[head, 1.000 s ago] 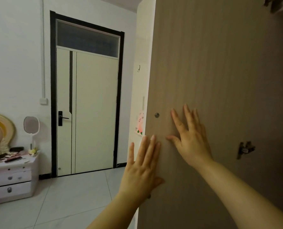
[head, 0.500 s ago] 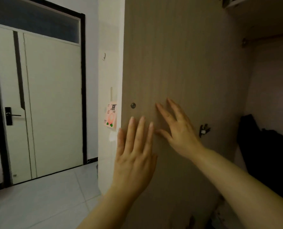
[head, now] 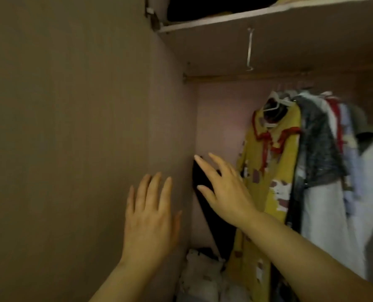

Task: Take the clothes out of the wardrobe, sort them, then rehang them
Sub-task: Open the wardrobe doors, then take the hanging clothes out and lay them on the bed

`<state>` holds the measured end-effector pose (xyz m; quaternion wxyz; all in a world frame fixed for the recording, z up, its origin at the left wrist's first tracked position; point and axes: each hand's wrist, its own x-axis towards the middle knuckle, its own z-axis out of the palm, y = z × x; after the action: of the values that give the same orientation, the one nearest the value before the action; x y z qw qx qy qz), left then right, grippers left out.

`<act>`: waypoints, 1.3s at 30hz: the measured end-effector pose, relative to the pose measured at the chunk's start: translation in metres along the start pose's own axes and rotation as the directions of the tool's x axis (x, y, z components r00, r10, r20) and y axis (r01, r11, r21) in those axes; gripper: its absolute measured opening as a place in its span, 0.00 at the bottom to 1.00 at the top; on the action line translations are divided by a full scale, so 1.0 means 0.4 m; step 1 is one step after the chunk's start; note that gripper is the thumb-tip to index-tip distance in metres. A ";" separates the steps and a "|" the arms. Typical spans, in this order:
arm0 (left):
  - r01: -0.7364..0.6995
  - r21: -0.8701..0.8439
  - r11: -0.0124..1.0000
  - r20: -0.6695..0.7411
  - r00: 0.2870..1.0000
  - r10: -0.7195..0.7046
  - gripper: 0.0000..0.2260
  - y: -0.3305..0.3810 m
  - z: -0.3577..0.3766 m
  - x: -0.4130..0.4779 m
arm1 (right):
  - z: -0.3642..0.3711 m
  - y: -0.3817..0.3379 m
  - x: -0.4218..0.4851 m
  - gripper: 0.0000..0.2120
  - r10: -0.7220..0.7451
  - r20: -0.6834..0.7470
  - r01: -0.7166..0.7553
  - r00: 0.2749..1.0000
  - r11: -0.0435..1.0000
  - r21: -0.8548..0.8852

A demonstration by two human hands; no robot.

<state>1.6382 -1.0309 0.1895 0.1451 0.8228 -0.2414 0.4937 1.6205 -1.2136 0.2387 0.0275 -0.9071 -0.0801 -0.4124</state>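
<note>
The wardrobe stands open, its brown door (head: pixel 68 127) swung out on the left. Several garments hang on a rail (head: pixel 246 77) at the right: a yellow dress with red trim (head: pixel 272 171) in front, then a dark grey garment (head: pixel 318 144) and a white one (head: pixel 329 214). My left hand (head: pixel 151 216) is open, fingers straight, in front of the door's inner face. My right hand (head: pixel 224 188) is open too, fingers spread, reaching into the wardrobe in front of a black garment (head: pixel 213 216) left of the yellow dress. Neither hand holds anything.
A shelf (head: pixel 268 12) runs across the top with dark things on it. A metal hook (head: pixel 249 49) hangs under the shelf. Pale folded cloth (head: pixel 203 277) lies piled on the wardrobe floor. The pink back wall (head: pixel 220 118) shows left of the clothes.
The view has swung right from the room door to the wardrobe's inside. Both hands have come off the door's face, and my right hand now reaches in toward the clothes.
</note>
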 end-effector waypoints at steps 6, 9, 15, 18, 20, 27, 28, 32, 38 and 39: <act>-0.047 -0.162 0.986 0.014 0.999 0.050 0.25 0.148 0.148 0.106 | -0.049 0.184 -0.001 0.28 0.070 -0.010 -0.071 0.998 0.985 -0.156; -0.037 -0.208 0.977 0.055 0.997 0.050 0.26 0.207 0.218 0.163 | -0.065 0.274 0.031 0.29 0.054 -0.027 -0.059 0.998 0.968 -0.244; -0.063 -0.254 0.965 0.070 0.994 0.084 0.24 0.325 0.355 0.319 | -0.113 0.461 0.169 0.30 0.011 -0.038 -0.028 0.999 0.876 -0.481; -0.069 -0.273 0.960 0.048 0.995 0.085 0.24 0.385 0.407 0.415 | -0.145 0.553 0.245 0.28 0.018 -0.028 -0.031 0.999 0.817 -0.576; -0.057 -0.311 0.949 0.044 0.996 0.075 0.25 0.427 0.430 0.470 | -0.159 0.607 0.286 0.28 0.024 -0.046 -0.048 0.999 0.762 -0.645; -0.037 -0.453 0.891 0.061 0.996 0.072 0.34 0.545 0.537 0.606 | -0.199 0.817 0.290 0.36 0.086 -0.098 -0.130 0.991 0.572 -0.810; -0.043 -0.450 0.892 0.067 0.994 0.082 0.32 0.553 0.551 0.623 | -0.209 0.845 0.282 0.36 0.093 -0.121 -0.153 0.988 0.568 -0.809; -0.056 -0.451 0.891 0.065 0.993 0.095 0.29 0.579 0.615 0.701 | -0.244 0.957 0.267 0.35 0.205 -0.126 -0.223 0.971 0.563 -0.796; -0.108 -0.475 0.873 -0.016 0.993 0.114 0.30 0.599 0.690 0.868 | -0.251 1.030 0.296 0.43 0.282 -0.160 -0.309 0.946 0.631 -0.711; -0.115 -0.486 0.866 -0.031 0.993 0.114 0.30 0.599 0.701 0.897 | -0.244 1.029 0.315 0.44 0.275 -0.203 -0.335 0.940 0.629 -0.702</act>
<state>1.8589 -1.4575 0.3741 0.3180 0.7437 -0.4059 0.4253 1.6986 -1.6152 0.4046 -0.2619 -0.8266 0.2456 -0.4334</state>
